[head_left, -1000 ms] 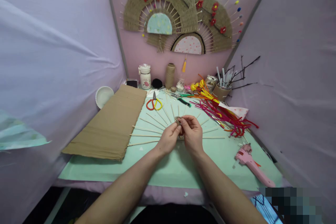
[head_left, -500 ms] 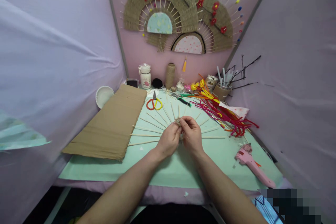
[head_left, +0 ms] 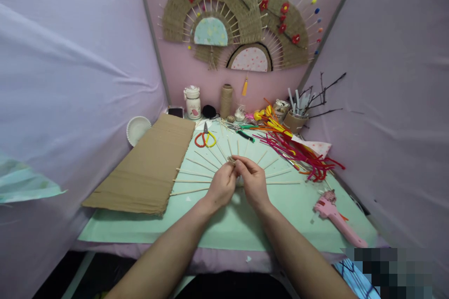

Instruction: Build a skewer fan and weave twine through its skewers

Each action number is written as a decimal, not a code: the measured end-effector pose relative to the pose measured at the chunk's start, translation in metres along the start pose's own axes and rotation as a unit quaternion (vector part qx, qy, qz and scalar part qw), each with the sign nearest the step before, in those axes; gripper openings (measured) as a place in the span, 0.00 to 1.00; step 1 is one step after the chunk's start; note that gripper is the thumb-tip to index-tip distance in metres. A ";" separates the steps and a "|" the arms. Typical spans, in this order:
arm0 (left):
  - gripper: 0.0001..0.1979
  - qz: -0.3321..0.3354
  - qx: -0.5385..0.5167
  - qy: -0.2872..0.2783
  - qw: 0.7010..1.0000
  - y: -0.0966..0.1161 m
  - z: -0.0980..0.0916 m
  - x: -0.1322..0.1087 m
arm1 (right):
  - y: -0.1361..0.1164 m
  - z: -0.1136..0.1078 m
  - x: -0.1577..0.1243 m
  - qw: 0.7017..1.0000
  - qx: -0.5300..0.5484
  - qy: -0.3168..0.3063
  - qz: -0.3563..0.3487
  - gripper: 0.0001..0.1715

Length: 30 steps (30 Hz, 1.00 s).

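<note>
From my end of the head camera I have both hands drawn together low over the middle of the tabletop (head_left: 210,233), fingertips meeting on a small brown coil of twine-like cord (head_left: 231,160). The left hand (head_left: 221,183) pinches it between thumb and forefinger, and the right hand (head_left: 254,180) nips it from the other side, thumb and fingers closed so tightly that I cannot tell how the strand runs between them. Directly beneath the hands a fan of thin, pale wooden sticks (head_left: 193,181) lies on the mint-green surface, reaching out to the left, to the right and away beyond the fingertips; their meeting point is mostly covered by the hands (I glimpse only something whitish there). I judge the step in hand to be fine work on the cord itself, sorting or loosening it above the sticks. The next move, as I read it, calls for one steady pinch while the other hand draws the strand, with wrists light enough not to drag the spokes out of line. Left of the hands lies a flat piece of brown corrugated cardboard (head_left: 140,173); just beyond them, scissors with red and yellow handles (head_left: 206,131); well off to the right, a pink glue gun (head_left: 337,219).
</note>
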<state>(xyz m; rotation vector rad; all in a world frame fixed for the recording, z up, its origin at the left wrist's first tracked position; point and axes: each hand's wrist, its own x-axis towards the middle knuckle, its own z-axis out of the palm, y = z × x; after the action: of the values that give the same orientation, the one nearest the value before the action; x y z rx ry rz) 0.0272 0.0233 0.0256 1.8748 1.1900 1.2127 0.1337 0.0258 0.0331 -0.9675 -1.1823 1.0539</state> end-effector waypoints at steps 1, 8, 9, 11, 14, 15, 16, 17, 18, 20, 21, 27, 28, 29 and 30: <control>0.14 -0.004 -0.014 0.003 1.000 0.000 0.000 0.000 | -0.001 0.000 0.000 1.000 -0.001 -0.006 0.000 0.13; 0.13 -0.020 -0.037 0.010 0.999 -0.003 -0.001 0.001 | 0.003 0.000 0.001 1.000 0.021 -0.012 0.013 0.14; 0.13 -0.019 -0.034 0.012 0.999 -0.003 0.000 0.001 | 0.004 0.000 0.001 1.000 0.022 -0.008 0.010 0.14; 0.12 -0.012 -0.025 0.015 1.000 -0.004 0.000 0.001 | 0.006 -0.001 0.001 1.000 0.019 0.003 0.000 0.12; 0.13 0.001 0.005 0.020 1.000 -0.005 0.001 0.001 | 0.007 -0.001 0.002 1.000 0.018 0.020 -0.014 0.09; 0.13 0.004 0.017 0.022 1.000 -0.005 0.001 0.001 | 0.008 -0.001 0.003 0.999 0.020 0.024 -0.017 0.08; 0.14 0.008 0.028 0.022 0.999 -0.006 0.002 0.001 | 0.008 -0.001 0.003 0.999 0.021 0.027 -0.020 0.07; 0.14 0.012 0.038 0.021 0.999 -0.006 0.002 0.001 | 0.008 -0.001 0.003 0.999 0.021 0.031 -0.023 0.07; 0.14 0.016 0.044 0.017 0.999 -0.007 0.003 0.001 | 0.008 -0.001 0.004 0.999 0.021 0.035 -0.024 0.06; 0.14 0.025 0.055 -0.005 0.998 -0.007 0.003 0.002 | 0.008 -0.002 0.005 0.998 0.026 0.050 -0.022 0.06; 0.14 0.028 0.061 -0.022 0.997 -0.006 0.003 0.002 | 0.007 -0.002 0.007 0.998 0.031 0.060 -0.019 0.07; 0.12 0.051 0.056 -0.080 0.994 -0.003 -0.004 0.003 | 0.007 -0.013 0.018 0.990 0.077 0.122 0.002 0.09; 0.11 0.047 0.040 -0.039 0.997 -0.003 -0.006 0.004 | 0.007 -0.015 0.020 0.989 0.089 0.121 0.006 0.10; 0.11 0.038 0.017 0.016 0.999 -0.004 -0.008 0.005 | 0.008 -0.016 0.020 0.988 0.099 0.114 0.012 0.11; 0.12 0.023 -0.013 0.073 0.997 -0.004 -0.010 0.005 | 0.008 -0.016 0.020 0.989 0.105 0.105 0.018 0.11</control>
<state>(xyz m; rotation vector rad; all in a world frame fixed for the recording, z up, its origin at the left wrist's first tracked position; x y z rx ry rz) 0.0173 0.0302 0.0280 1.8303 1.2063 1.4044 0.1499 0.0469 0.0281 -0.9120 -0.8652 1.0553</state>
